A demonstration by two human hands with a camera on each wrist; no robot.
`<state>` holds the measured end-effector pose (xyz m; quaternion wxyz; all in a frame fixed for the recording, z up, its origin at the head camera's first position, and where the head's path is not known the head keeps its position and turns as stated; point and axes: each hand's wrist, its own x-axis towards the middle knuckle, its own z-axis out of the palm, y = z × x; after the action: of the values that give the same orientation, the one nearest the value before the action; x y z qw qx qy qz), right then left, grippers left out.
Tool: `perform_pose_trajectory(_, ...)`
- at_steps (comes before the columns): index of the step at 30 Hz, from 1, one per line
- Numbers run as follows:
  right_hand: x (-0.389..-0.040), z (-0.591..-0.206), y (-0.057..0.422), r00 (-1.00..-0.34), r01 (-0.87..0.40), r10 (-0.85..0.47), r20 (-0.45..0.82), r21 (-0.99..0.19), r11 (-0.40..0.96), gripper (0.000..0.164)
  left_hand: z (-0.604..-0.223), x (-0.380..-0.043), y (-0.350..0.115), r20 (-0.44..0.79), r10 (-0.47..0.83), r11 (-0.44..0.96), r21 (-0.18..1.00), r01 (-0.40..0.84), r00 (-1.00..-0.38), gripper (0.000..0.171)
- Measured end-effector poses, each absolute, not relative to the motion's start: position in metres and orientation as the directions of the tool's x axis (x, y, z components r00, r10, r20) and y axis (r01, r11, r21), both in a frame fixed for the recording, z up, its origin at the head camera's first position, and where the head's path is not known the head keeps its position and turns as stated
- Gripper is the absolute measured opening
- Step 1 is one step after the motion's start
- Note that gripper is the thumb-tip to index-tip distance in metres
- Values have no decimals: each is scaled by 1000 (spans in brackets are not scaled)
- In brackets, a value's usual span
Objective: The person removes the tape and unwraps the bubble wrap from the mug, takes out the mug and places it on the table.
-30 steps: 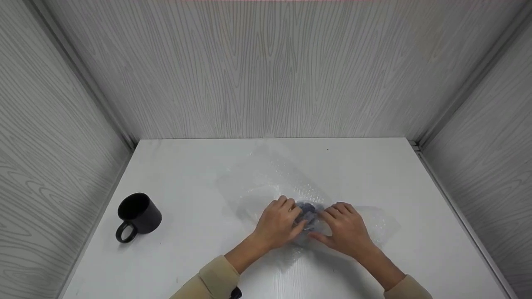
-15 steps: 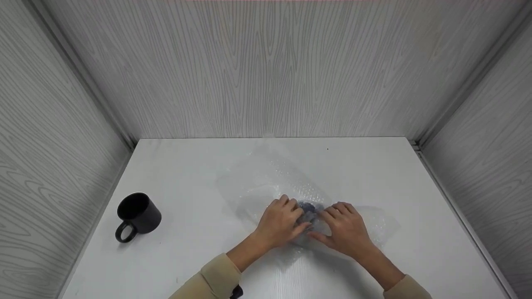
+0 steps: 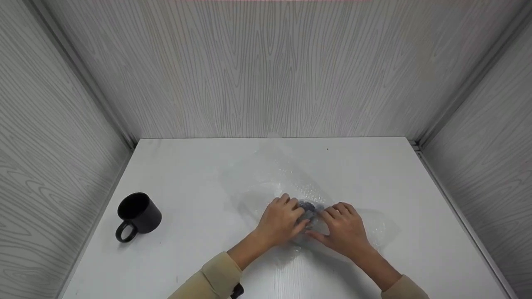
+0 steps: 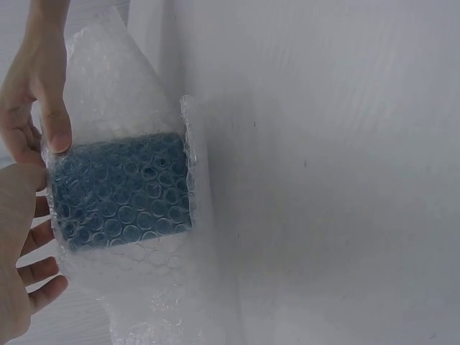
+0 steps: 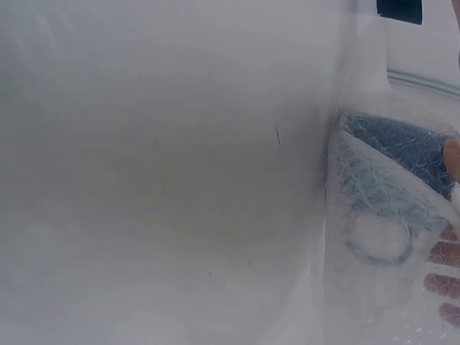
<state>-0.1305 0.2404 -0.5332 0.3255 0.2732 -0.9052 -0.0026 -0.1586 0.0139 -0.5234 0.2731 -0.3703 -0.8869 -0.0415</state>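
Clear bubble wrap (image 3: 286, 178) lies over the white tabletop and is folded around a dark mug (image 3: 307, 207). Through the bubbles the mug looks bluish in the left wrist view, and its handle loop (image 5: 410, 248) shows in the right wrist view. My left hand (image 3: 277, 222) grips the wrapped mug from the left with curled fingers. From the other side my right hand (image 3: 343, 228) holds the wrap, its thumb at the mug in the left wrist view. In the right wrist view its fingers (image 5: 445, 284) show through the plastic.
A black mug (image 3: 141, 214) stands at the left of the table (image 3: 187, 257), its handle towards the front. Pale wood-grain panels (image 3: 270, 66) rise behind and at both sides. Loose wrap spreads behind the hands and to the right.
Both hands keep their grip on the wrapped mug and shift only slightly. The far part of the bubble wrap has moved a little. The black mug stays put.
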Motion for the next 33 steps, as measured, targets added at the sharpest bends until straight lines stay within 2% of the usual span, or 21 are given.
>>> perform_pose_trajectory(7,-130,-533,239,-658,-475,-478,582,172,863,65,-523,-160,15,517,630,726,-129,676,-579,28)
perform_pose_trajectory(20,-132,-536,238,-636,-473,-480,604,185,861,65,-522,-157,16,496,628,718,-72,692,-599,18)
perform_pose_trajectory(33,-136,-537,236,-619,-473,-475,626,186,861,64,-522,-160,14,514,606,730,-55,682,-607,17)
